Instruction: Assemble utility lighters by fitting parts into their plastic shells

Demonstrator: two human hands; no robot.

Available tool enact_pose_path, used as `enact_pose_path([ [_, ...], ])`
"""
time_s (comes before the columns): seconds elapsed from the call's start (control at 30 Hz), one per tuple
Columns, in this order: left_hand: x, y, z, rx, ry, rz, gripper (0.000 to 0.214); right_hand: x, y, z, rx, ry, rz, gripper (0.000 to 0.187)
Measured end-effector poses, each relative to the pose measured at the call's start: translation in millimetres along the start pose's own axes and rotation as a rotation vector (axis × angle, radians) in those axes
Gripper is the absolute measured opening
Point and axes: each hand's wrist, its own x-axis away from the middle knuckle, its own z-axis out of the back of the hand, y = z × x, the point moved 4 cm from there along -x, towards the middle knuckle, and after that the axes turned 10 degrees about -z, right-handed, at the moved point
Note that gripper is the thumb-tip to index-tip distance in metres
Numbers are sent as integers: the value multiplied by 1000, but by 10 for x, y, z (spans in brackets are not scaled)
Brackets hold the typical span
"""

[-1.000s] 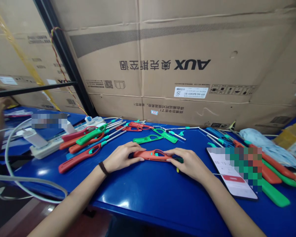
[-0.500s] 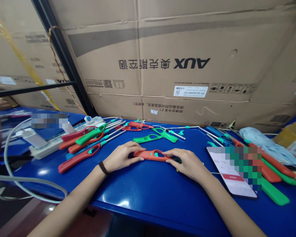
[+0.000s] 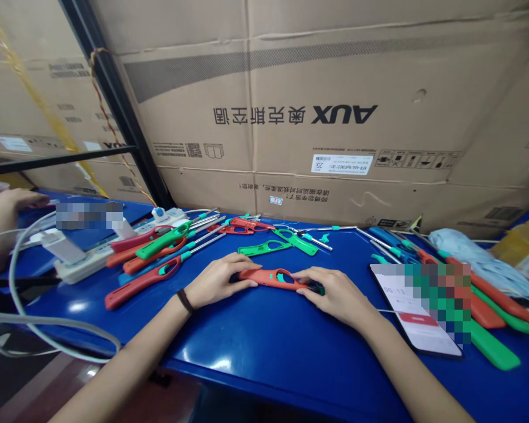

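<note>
Watching remotely, I see a co-worker's hand (image 3: 6,207) further in at far left; the fingers of my left hand (image 3: 218,279) still grasp the orange casing (image 3: 267,277) near mid-counter (image 3: 264,346), my right hand (image 3: 332,289) its other end: work unaffected.

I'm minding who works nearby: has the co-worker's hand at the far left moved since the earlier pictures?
Yes: judged against the white charger, the co-worker's hand has shifted right, farther into view.
</note>
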Motion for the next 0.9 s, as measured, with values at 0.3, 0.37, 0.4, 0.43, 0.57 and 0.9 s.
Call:
enact_pose_path([
  [0.3, 1, 7, 3, 7, 2, 2, 35, -19, 66, -17, -69, -17, -27, 27],
  [0.37, 1, 6, 2, 0, -2, 6, 35, -14, 129, 20, -105, -23, -47, 31],
  [0.4, 2, 5, 1, -5, -3, 10, 34, -11, 169, 45, -110, -16, -61, 32],
  [0.43, 2, 2, 1, -10, -5, 14, 35, -9, 208, 73, -99, -4, -70, 33],
  [0.57, 0, -7, -4, -27, -10, 17, 34, -16, 311, 127, -20, 10, -90, 23],
  [0.9, -6, 8, 2, -14, 3, 8, 33, -42, 261, 82, -55, -24, -109, 13],
])
